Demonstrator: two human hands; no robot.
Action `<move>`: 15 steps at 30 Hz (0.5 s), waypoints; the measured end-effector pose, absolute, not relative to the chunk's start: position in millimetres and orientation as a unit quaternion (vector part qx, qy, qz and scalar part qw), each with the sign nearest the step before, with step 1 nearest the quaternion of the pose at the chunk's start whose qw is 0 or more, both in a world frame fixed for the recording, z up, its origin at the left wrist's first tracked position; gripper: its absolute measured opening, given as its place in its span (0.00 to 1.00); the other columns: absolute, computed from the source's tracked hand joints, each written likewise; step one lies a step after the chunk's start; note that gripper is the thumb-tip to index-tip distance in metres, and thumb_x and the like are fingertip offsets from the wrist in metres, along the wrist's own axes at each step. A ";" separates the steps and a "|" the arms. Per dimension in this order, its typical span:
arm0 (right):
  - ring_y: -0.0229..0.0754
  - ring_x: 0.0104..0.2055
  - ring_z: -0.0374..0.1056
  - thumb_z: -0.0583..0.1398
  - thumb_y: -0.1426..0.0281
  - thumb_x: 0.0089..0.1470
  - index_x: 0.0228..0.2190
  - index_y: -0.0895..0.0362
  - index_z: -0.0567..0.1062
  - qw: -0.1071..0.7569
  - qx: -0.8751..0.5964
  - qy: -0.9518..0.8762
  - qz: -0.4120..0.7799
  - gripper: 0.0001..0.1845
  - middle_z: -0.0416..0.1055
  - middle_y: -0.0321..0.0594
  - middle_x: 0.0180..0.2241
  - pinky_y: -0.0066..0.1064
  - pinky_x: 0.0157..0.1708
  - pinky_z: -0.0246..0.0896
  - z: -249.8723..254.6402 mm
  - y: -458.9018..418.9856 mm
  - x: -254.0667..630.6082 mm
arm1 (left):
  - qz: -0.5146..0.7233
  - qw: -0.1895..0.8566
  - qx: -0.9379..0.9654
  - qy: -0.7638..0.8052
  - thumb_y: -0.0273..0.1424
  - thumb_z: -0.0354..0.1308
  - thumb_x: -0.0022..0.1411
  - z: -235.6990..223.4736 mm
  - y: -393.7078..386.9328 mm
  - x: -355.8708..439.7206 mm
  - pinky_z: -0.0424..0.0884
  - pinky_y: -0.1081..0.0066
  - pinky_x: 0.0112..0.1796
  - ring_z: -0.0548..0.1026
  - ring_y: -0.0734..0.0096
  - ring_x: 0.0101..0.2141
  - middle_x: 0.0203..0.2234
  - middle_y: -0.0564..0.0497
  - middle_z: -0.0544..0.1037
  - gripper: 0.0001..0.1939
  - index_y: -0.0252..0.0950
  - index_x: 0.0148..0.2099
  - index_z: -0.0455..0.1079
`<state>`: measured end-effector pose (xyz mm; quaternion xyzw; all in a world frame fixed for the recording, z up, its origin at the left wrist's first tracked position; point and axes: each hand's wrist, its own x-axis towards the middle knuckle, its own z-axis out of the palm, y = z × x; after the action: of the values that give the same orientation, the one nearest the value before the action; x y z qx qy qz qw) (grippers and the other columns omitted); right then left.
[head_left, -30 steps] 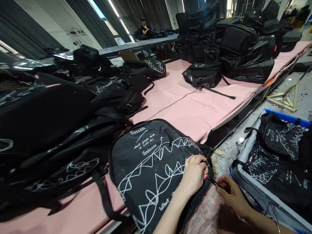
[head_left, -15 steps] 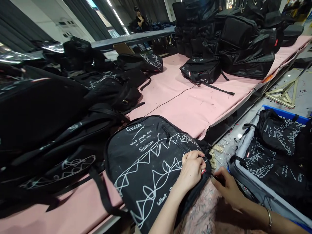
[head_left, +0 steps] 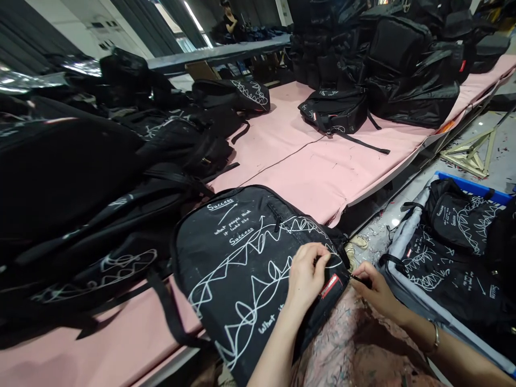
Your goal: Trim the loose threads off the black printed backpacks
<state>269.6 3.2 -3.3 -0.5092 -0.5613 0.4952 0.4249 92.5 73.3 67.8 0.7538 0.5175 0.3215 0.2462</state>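
A black backpack (head_left: 242,258) with white scribbles and lettering lies tilted against the pink table edge, its lower end near my lap. My left hand (head_left: 305,275) rests over its front, thumb and forefinger pinched together; whatever is between them is too small to make out. A red label (head_left: 331,286) shows just beside those fingers. My right hand (head_left: 374,287) is closed on a small dark tool (head_left: 358,279) that looks like thread snips, its tip near the backpack's lower right edge. The fingers hide most of the tool.
Black backpacks pile up on the left (head_left: 72,183) and at the back right (head_left: 387,70) of the pink table (head_left: 290,156). On my right stands a blue crate (head_left: 443,177) with a grey lining, holding printed backpacks. Clippings lie on the floor. A person (head_left: 229,21) is far off.
My left hand has slid left and up off the red label, which now shows whole. My right hand has risen slightly, still at the backpack's edge. The view has shifted a little.
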 end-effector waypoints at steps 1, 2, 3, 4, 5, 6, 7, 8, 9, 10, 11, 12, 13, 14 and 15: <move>0.38 0.26 0.61 0.55 0.64 0.57 0.36 0.55 0.65 0.412 -0.508 -0.574 0.494 0.07 0.64 0.32 0.24 0.27 0.26 0.54 -4.0 4.8 273.8 | 0.346 0.216 0.741 0.534 0.28 0.50 0.59 67.5 71.6 88.5 0.68 0.61 0.43 0.71 0.64 0.40 0.36 0.48 0.74 0.07 0.37 0.31 0.68; 0.38 0.27 0.62 0.55 0.65 0.57 0.38 0.55 0.65 0.397 -0.507 -0.594 0.482 0.08 0.65 0.33 0.25 0.28 0.27 0.55 -4.8 6.5 278.6 | 0.359 0.182 0.731 0.550 0.27 0.51 0.58 67.8 68.8 84.3 0.66 0.59 0.46 0.70 0.62 0.44 0.41 0.46 0.72 0.06 0.37 0.34 0.69; 0.39 0.29 0.62 0.55 0.65 0.57 0.39 0.55 0.65 0.383 -0.507 -0.619 0.463 0.09 0.67 0.34 0.27 0.29 0.29 0.55 -5.4 8.2 283.7 | 0.361 0.154 0.726 0.564 0.25 0.50 0.58 68.7 64.7 80.1 0.63 0.56 0.50 0.66 0.59 0.50 0.48 0.44 0.68 0.10 0.38 0.41 0.69; 0.40 0.31 0.63 0.54 0.66 0.57 0.40 0.55 0.65 0.372 -0.505 -0.644 0.438 0.09 0.68 0.36 0.30 0.30 0.31 0.56 -5.6 9.8 288.9 | 0.354 0.136 0.725 0.575 0.24 0.49 0.57 69.9 59.3 76.2 0.59 0.53 0.52 0.60 0.56 0.55 0.55 0.43 0.61 0.17 0.39 0.49 0.66; 0.41 0.33 0.63 0.54 0.67 0.57 0.40 0.55 0.66 0.363 -0.503 -0.667 0.413 0.08 0.68 0.38 0.33 0.31 0.33 0.56 -5.4 11.2 293.7 | 0.340 0.131 0.725 0.584 0.23 0.48 0.57 71.3 52.7 73.0 0.55 0.50 0.54 0.53 0.54 0.59 0.60 0.43 0.52 0.25 0.41 0.57 0.58; 0.42 0.35 0.63 0.53 0.69 0.57 0.39 0.55 0.67 0.354 -0.500 -0.686 0.391 0.07 0.68 0.39 0.34 0.31 0.34 0.56 -4.5 12.2 297.9 | 0.323 0.134 0.725 0.593 0.23 0.48 0.57 72.5 45.3 70.6 0.52 0.47 0.55 0.46 0.54 0.61 0.63 0.43 0.44 0.31 0.43 0.62 0.49; 0.42 0.35 0.63 0.53 0.70 0.57 0.39 0.55 0.67 0.343 -0.498 -0.702 0.375 0.07 0.67 0.40 0.34 0.32 0.34 0.56 -2.9 12.8 301.1 | 0.308 0.143 0.724 0.600 0.24 0.47 0.58 73.4 37.3 69.2 0.50 0.46 0.56 0.43 0.54 0.62 0.64 0.43 0.40 0.33 0.44 0.64 0.42; 0.42 0.35 0.63 0.52 0.71 0.57 0.38 0.55 0.67 0.331 -0.497 -0.715 0.364 0.07 0.67 0.40 0.34 0.32 0.34 0.56 -0.7 13.1 303.0 | 0.295 0.152 0.723 0.605 0.26 0.47 0.59 73.6 29.0 68.7 0.49 0.45 0.56 0.42 0.54 0.62 0.64 0.44 0.38 0.33 0.45 0.64 0.40; 0.43 0.35 0.62 0.51 0.72 0.57 0.38 0.55 0.67 0.322 -0.493 -0.726 0.356 0.07 0.67 0.40 0.33 0.32 0.34 0.55 2.0 13.1 303.4 | 0.284 0.157 0.722 0.611 0.28 0.48 0.60 73.1 21.0 69.1 0.49 0.45 0.56 0.42 0.54 0.62 0.64 0.44 0.39 0.33 0.46 0.64 0.40; 0.43 0.35 0.62 0.51 0.71 0.57 0.38 0.55 0.68 0.317 -0.487 -0.733 0.353 0.07 0.67 0.40 0.33 0.32 0.34 0.55 5.0 12.8 302.2 | 0.276 0.158 0.721 0.616 0.30 0.48 0.61 71.7 13.4 70.2 0.48 0.44 0.56 0.43 0.53 0.62 0.64 0.44 0.40 0.31 0.46 0.64 0.41; 0.43 0.35 0.62 0.52 0.70 0.57 0.38 0.55 0.68 0.316 -0.475 -0.738 0.360 0.07 0.67 0.40 0.33 0.33 0.34 0.55 7.8 12.5 299.4 | 0.271 0.156 0.720 0.620 0.31 0.48 0.61 69.6 6.8 71.8 0.47 0.44 0.56 0.44 0.53 0.62 0.64 0.44 0.41 0.31 0.46 0.64 0.42; 0.43 0.34 0.62 0.53 0.68 0.57 0.38 0.55 0.68 0.321 -0.459 -0.735 0.382 0.07 0.67 0.39 0.33 0.32 0.34 0.55 10.4 12.3 295.1 | 0.266 0.153 0.719 0.623 0.33 0.49 0.61 66.8 1.2 73.5 0.47 0.43 0.56 0.45 0.53 0.62 0.64 0.43 0.42 0.31 0.46 0.63 0.42; 0.42 0.33 0.62 0.54 0.65 0.56 0.36 0.55 0.68 0.343 -0.447 -0.713 0.418 0.08 0.66 0.38 0.31 0.32 0.33 0.55 12.3 12.6 289.5 | 0.261 0.151 0.721 0.624 0.34 0.50 0.60 63.5 -3.2 75.1 0.47 0.43 0.56 0.45 0.52 0.61 0.63 0.41 0.42 0.32 0.45 0.64 0.42; 0.41 0.30 0.61 0.53 0.61 0.57 0.33 0.55 0.68 0.376 -0.443 -0.674 0.456 0.10 0.65 0.37 0.28 0.31 0.31 0.55 13.7 13.5 283.0 | 0.255 0.147 0.724 0.623 0.36 0.52 0.59 59.8 -6.4 76.4 0.46 0.42 0.55 0.46 0.51 0.61 0.63 0.40 0.43 0.34 0.44 0.64 0.41; 0.39 0.26 0.59 0.51 0.58 0.57 0.29 0.55 0.67 0.412 -0.449 -0.626 0.487 0.15 0.62 0.35 0.24 0.29 0.27 0.55 14.4 15.2 276.1 | 0.245 0.143 0.731 0.621 0.37 0.54 0.58 55.9 -8.7 77.1 0.47 0.42 0.55 0.47 0.50 0.61 0.63 0.39 0.43 0.36 0.43 0.64 0.41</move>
<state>276.1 15.2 14.4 -0.4490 -0.6255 0.4874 0.4118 77.1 -8.7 55.9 0.7307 0.6211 0.2447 0.1431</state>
